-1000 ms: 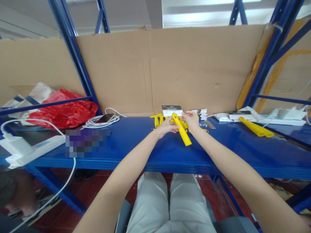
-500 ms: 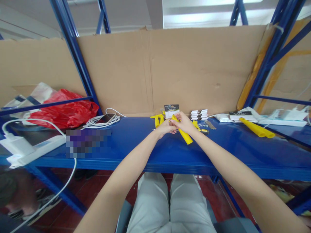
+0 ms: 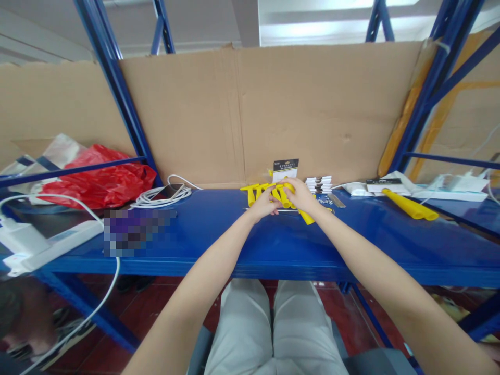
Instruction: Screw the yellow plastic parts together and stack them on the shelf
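My right hand (image 3: 300,196) is closed around a yellow tapered tube (image 3: 307,217), whose wide end sticks out below the palm toward me. Just left of it, my left hand (image 3: 264,205) is low over the shelf, thumb and forefinger apart, its other fingers partly hidden. Several yellow T-shaped pieces (image 3: 251,196) lie in a row behind and between the hands. A thin metal rod (image 3: 289,210) shows below the fingers. Behind the hands, a black-and-white printed card (image 3: 285,169) stands up in front of the cardboard.
Right of my hands lie a stack of white packs (image 3: 318,184), tiny loose parts and a metal strip (image 3: 336,200). Two yellow tubes (image 3: 410,205) lie farther right. On the left are coiled white cable (image 3: 162,199), a power strip (image 3: 64,244) and a red bag (image 3: 101,177).
The left hand has come away from the yellow tube, which stays in my right hand. More yellow pieces show between the hands, and the card appears higher and farther right.
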`<state>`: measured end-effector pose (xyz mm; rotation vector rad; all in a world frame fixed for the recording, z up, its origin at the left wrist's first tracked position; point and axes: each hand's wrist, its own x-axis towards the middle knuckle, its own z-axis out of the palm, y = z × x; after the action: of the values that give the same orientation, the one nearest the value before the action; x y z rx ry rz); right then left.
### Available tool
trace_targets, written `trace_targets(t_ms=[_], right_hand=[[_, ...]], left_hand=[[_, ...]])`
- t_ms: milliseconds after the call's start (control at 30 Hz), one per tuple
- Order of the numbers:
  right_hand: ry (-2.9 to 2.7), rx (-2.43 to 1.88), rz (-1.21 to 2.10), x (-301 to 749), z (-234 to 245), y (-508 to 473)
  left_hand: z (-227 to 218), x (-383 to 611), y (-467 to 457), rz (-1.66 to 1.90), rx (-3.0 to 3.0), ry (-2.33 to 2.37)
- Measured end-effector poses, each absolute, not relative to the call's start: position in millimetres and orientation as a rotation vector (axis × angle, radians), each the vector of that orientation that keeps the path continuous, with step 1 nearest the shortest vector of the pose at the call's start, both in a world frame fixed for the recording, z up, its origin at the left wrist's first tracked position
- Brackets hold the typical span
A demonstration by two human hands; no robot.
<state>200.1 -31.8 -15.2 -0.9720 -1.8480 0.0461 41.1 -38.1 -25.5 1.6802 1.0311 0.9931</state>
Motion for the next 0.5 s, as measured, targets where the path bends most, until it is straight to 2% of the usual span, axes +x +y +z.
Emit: trace_targets(t_ms=[267, 500], right_hand=[[-1.705, -1.397, -0.197, 284, 25, -13], [-1.614, -2.142, -0.415, 400, 41, -24]], left_hand=[[-34, 37, -36, 1.130, 2.158, 1.106], [-28, 38, -44, 0.800, 2.515, 1.319]])
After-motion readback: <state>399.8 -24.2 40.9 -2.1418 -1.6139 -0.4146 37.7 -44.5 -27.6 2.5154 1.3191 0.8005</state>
